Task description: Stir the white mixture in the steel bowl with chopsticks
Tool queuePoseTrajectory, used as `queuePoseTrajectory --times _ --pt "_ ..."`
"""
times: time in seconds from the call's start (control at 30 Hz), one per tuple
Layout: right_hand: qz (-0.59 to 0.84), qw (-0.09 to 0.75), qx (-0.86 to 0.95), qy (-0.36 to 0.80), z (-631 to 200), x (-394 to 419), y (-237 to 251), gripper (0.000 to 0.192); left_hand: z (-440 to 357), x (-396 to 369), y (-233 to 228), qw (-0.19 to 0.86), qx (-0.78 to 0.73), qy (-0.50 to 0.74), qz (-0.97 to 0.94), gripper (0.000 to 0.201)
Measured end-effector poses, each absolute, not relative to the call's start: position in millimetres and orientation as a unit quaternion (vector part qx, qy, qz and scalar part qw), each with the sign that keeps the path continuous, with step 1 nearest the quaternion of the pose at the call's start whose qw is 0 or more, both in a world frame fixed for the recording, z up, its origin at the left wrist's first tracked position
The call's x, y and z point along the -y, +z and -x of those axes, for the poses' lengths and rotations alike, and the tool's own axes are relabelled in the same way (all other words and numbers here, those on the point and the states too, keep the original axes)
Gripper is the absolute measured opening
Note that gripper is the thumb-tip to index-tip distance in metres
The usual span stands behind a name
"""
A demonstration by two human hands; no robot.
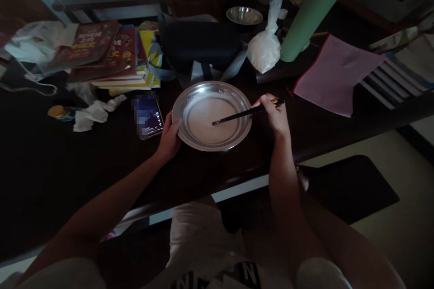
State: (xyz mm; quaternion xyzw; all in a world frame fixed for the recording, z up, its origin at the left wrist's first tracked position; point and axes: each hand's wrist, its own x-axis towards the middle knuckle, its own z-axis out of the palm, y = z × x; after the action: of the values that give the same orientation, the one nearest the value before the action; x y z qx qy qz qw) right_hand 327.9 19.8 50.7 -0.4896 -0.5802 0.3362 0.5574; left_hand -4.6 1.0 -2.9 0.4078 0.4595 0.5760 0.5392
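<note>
A shiny metal basin (181, 133) stands on the dark table, with a pale, milky mixture (203, 119) across its bottom. My left hand (169, 137) is closed on the basin's left rim, thumb on top. In my right hand (274, 115) are dark chopsticks (242, 114) with gold-marked upper ends, held at a slant over the right rim. Their tips reach into the mixture near the middle of the basin. A phone (149, 116) with a lit screen lies just left of the basin, close to my left hand.
Behind the basin sits a black bag (201, 45). A tied plastic bag of white powder (266, 52), a green cylinder (315, 13) and a pink mesh pouch (339, 74) are to the right. Books (125, 54), crumpled tissues (91, 115) and a small jar (61, 113) lie left. Another metal bowl (244, 16) stands farther back.
</note>
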Motion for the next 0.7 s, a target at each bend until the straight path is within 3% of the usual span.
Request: queuePoseTrajectory --times 0.7 --pt "0.454 0.555 0.602 0.353 -326.9 -19.1 50.7 0.050 5.3 -1.8 -5.5 0.537 -0.458 0.579 -0.407 0.054"
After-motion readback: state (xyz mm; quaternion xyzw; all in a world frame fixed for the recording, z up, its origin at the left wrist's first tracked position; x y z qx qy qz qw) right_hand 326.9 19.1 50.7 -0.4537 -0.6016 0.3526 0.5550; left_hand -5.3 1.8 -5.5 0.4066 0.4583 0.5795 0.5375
